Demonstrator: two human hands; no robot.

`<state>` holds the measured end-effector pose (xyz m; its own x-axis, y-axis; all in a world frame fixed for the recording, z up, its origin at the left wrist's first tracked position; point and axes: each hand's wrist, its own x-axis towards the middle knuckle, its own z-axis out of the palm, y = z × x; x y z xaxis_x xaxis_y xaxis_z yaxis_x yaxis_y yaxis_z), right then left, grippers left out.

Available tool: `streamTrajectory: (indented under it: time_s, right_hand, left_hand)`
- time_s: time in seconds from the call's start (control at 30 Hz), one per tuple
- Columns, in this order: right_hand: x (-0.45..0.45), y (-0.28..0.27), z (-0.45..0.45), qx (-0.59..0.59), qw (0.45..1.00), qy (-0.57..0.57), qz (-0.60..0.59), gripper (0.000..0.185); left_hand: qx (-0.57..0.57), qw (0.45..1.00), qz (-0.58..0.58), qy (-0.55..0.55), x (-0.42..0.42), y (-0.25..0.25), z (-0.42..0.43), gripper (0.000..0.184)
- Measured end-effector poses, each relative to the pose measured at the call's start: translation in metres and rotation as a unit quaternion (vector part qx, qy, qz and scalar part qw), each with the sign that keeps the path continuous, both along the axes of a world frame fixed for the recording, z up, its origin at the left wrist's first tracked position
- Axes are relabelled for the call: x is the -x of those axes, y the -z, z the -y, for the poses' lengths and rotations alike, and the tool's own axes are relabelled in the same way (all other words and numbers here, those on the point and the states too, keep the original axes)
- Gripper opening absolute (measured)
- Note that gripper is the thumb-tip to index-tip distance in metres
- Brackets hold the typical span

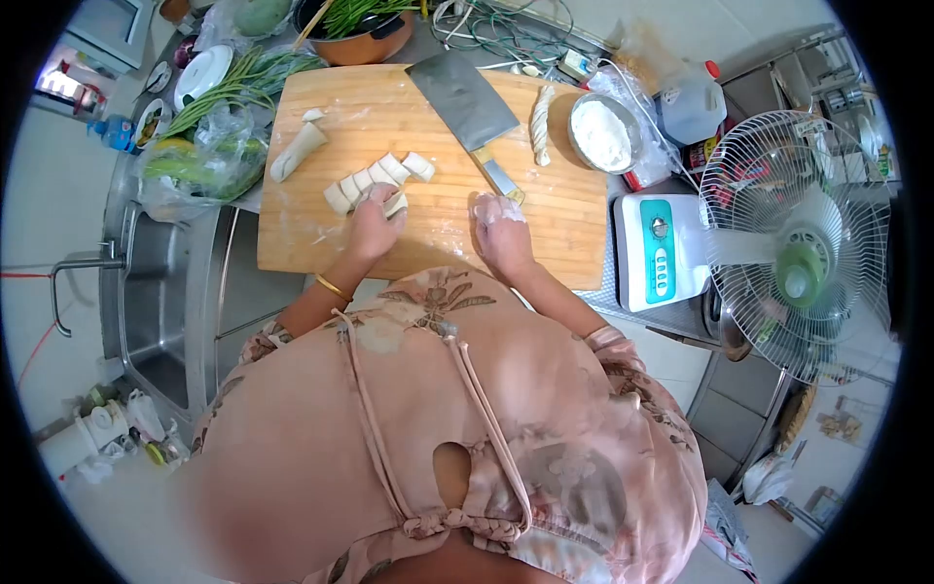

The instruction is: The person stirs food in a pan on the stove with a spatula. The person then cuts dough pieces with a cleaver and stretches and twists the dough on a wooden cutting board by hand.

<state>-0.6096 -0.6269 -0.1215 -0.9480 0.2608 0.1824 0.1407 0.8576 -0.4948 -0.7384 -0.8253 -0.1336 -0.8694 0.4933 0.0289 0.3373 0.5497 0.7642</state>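
Note:
My left hand [376,226] is closed on a small dough piece [395,203] at the near side of the wooden board [438,243]. Just beyond it lies a slanting row of cut dough pieces [364,181]. My right hand [503,234], floury over the knuckles, rests curled on the board; its fingertips and anything under them are hidden. Close above that hand is the handle of a cleaver [463,99], which lies flat with its blade toward the back. A thicker dough roll [299,152] lies at the left, and a twisted dough strip [541,125] at the right.
A metal bowl of flour [601,134] stands at the board's right edge. Further right are a white appliance [662,251] and a fan [800,248]. Bagged vegetables [199,165] and a sink [158,302] are on the left; a pot with greens [360,44] stands behind.

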Motion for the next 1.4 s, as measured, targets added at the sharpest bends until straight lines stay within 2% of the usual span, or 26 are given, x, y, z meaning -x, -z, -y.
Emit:
streamTrajectory:
  time_s: [0.1, 0.13, 0.23, 0.33, 0.43, 0.47, 0.57, 0.67, 0.7, 0.73, 0.77, 0.83, 0.93, 1.03, 1.13, 1.2, 1.27, 1.33, 1.4]
  right_hand:
    - [-0.008, 0.008, -0.001, -0.109, 0.979, -0.164, -0.055, 0.031]
    - [-0.005, 0.006, -0.004, -0.113, 0.98, -0.15, -0.064, 0.032]
    - [0.009, -0.007, -0.012, -0.132, 0.985, -0.091, -0.064, 0.034]
    - [0.026, -0.013, -0.014, -0.167, 0.985, -0.028, -0.033, 0.027]
    - [0.027, 0.0, -0.001, -0.109, 0.988, -0.105, 0.042, 0.027]
    - [0.021, 0.002, -0.005, -0.131, 0.976, -0.167, -0.053, 0.023]
    - [0.007, -0.024, -0.01, -0.009, 0.991, -0.11, -0.074, 0.018]
    - [0.01, -0.034, -0.06, -0.076, 0.993, 0.085, -0.024, 0.019]
    - [0.012, -0.031, -0.09, -0.14, 0.975, 0.104, -0.138, 0.019]
    - [0.017, -0.028, -0.117, -0.116, 0.972, 0.198, -0.057, 0.018]
    - [0.018, -0.031, -0.143, -0.109, 0.965, 0.227, -0.072, 0.021]
    - [0.021, -0.042, -0.18, -0.168, 0.96, 0.224, -0.004, 0.022]
    - [0.03, -0.025, -0.222, -0.076, 0.975, 0.157, 0.136, 0.018]
    - [0.031, -0.033, -0.22, -0.141, 0.967, 0.198, 0.07, 0.016]
    - [0.02, -0.046, -0.194, -0.056, 0.979, 0.191, 0.031, 0.018]
    - [0.003, -0.053, -0.15, 0.103, 0.979, 0.167, 0.061, 0.02]
    - [-0.02, -0.037, -0.111, 0.217, 0.964, 0.12, 0.1, 0.023]
    - [-0.047, 0.006, -0.087, 0.038, 0.991, 0.109, 0.066, 0.022]
    - [-0.065, 0.018, -0.063, -0.061, 0.995, 0.071, -0.016, 0.031]
  left_hand:
    - [-0.012, 0.997, 0.069, 0.017, -0.01, -0.019, -0.007, 0.032]
    - [-0.024, 0.994, 0.1, 0.021, -0.012, -0.022, -0.01, 0.03]
    - [0.01, 0.998, -0.008, 0.068, -0.013, -0.022, -0.015, 0.026]
    - [0.032, 0.991, -0.116, 0.06, -0.008, -0.013, -0.02, 0.025]
    - [0.031, 0.985, -0.153, 0.073, -0.013, -0.024, -0.023, 0.024]
    - [0.03, 0.984, -0.155, 0.079, -0.014, -0.025, -0.026, 0.025]
    - [0.017, 0.986, -0.139, 0.094, -0.019, -0.029, -0.031, 0.027]
    - [-0.002, 0.987, -0.108, 0.121, -0.026, -0.036, -0.035, 0.028]
    - [0.004, 0.984, -0.116, 0.136, -0.026, -0.037, -0.036, 0.028]
    - [0.011, 0.981, -0.124, 0.152, -0.026, -0.039, -0.038, 0.028]
    - [0.007, 0.98, -0.11, 0.165, -0.026, -0.039, -0.041, 0.029]
    - [0.001, 0.979, -0.081, 0.189, -0.029, -0.04, -0.047, 0.031]
    - [0.0, 0.975, -0.053, 0.217, -0.032, -0.04, -0.059, 0.034]
    - [0.017, 0.959, -0.086, 0.268, -0.031, -0.035, -0.068, 0.038]
    - [0.04, 0.946, -0.104, 0.305, -0.032, -0.033, -0.072, 0.04]
    - [0.058, 0.946, -0.078, 0.31, -0.032, -0.029, -0.074, 0.039]
    - [0.068, 0.951, -0.058, 0.298, -0.032, -0.026, -0.077, 0.038]
    - [0.073, 0.96, -0.043, 0.265, -0.029, -0.024, -0.077, 0.035]
    - [0.02, 0.976, 0.058, 0.211, -0.028, -0.008, -0.076, 0.03]
